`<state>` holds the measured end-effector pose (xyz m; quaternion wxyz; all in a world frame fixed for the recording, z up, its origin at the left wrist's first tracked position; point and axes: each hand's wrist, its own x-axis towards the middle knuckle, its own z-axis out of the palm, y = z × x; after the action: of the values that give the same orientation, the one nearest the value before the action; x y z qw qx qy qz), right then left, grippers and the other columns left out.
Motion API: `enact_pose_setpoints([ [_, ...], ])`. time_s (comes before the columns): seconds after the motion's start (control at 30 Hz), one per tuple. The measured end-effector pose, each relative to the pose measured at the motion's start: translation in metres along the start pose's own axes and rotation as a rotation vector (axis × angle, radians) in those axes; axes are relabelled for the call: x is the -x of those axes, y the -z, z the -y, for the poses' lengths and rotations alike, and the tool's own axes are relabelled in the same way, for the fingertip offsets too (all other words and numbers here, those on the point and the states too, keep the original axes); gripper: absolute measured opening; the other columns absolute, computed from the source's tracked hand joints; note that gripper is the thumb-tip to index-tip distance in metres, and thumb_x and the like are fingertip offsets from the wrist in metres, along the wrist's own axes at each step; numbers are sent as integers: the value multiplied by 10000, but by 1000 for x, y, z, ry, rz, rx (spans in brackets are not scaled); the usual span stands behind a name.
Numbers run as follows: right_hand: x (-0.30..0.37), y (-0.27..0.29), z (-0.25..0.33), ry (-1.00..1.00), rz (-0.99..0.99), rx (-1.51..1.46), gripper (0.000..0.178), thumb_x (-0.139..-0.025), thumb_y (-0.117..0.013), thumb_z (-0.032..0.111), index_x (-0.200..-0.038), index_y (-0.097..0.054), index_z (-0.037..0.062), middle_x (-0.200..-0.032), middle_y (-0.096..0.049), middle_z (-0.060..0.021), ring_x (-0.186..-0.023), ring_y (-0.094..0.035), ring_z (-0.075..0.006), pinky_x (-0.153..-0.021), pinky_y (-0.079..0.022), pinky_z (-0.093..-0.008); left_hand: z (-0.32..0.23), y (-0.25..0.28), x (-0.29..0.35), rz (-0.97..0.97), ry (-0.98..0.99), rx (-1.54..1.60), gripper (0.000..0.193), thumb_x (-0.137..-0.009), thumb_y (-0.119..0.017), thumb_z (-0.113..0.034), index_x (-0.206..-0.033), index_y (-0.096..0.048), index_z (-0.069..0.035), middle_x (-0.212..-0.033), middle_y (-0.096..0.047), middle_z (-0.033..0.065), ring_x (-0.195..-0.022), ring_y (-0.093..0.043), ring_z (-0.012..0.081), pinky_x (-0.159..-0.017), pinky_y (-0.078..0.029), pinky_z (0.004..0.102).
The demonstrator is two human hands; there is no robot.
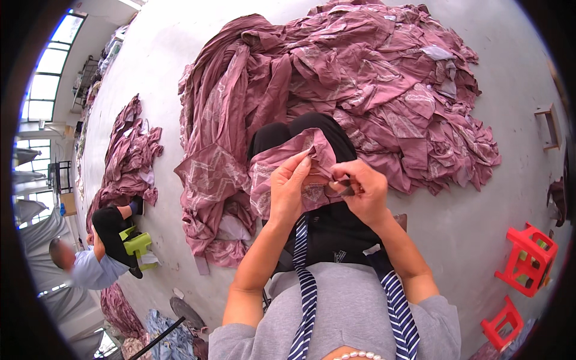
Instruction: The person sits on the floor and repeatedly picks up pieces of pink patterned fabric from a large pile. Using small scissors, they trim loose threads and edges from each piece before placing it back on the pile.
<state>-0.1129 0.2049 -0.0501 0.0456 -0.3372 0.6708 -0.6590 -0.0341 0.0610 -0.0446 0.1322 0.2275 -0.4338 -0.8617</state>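
Note:
A piece of dusky-pink cloth with a pale pattern (pixel 267 180) lies over my black-clad knees. My left hand (pixel 288 187) is closed, pinching a gathered edge of it between thumb and fingertips. Just to the right, my right hand (pixel 367 191) curls its fingers around a small dark tool (pixel 344 185), mostly hidden in the grip, so its exact kind cannot be made out. The tool's end is close to the cloth between the two hands. From my lap the cloth runs on toward the large heap of the same pink fabric (pixel 372 78) in front of me.
Red plastic stools (pixel 528 259) stand at the right, with a small wooden frame (pixel 547 127) beyond. On the left another person (pixel 99 258) sits on a green stool (pixel 139 245) beside a smaller pink fabric pile (pixel 129 156). Blue cloth (pixel 165 336) lies at lower left.

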Motion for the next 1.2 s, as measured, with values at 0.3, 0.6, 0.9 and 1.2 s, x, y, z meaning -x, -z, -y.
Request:
enact_pose_setpoints([
  [0.3,-21,2,6,-274,31,-48,110,-820,-671,6,-911,-610,16,-751,-556,42,-626,-453,-11,-543,-354,-167,-18,-5,2,-52,-143,-131,177,-906,-518,-103,-974,-624,20,-954,-624,39,-833,-585,105,-779,-450,239],
  [0.6,-28,16,5,-490,57,-371,81,-901,-623,95,-873,-603,21,-714,-500,93,-619,-382,28,-534,-294,-144,-35,-2,3,-10,115,155,168,-879,-451,-147,-945,-546,-24,-876,-602,44,-828,-580,123,-794,-458,261],
  [0.9,-26,18,-1,-468,26,-320,88,-907,-615,103,-871,-591,26,-717,-495,88,-626,-379,24,-532,-293,-150,-40,3,9,95,226,24,168,-916,-530,-116,-1011,-610,-3,-935,-637,12,-845,-584,68,-751,-455,208],
  [1.2,-34,29,26,98,121,272,277,-891,-644,262,-992,-567,16,-769,-576,-70,-595,-570,-153,-568,-470,-236,-45,-7,14,150,112,-186,229,-978,-518,-167,-1046,-634,18,-913,-611,-34,-809,-521,15,-730,-426,171],
])
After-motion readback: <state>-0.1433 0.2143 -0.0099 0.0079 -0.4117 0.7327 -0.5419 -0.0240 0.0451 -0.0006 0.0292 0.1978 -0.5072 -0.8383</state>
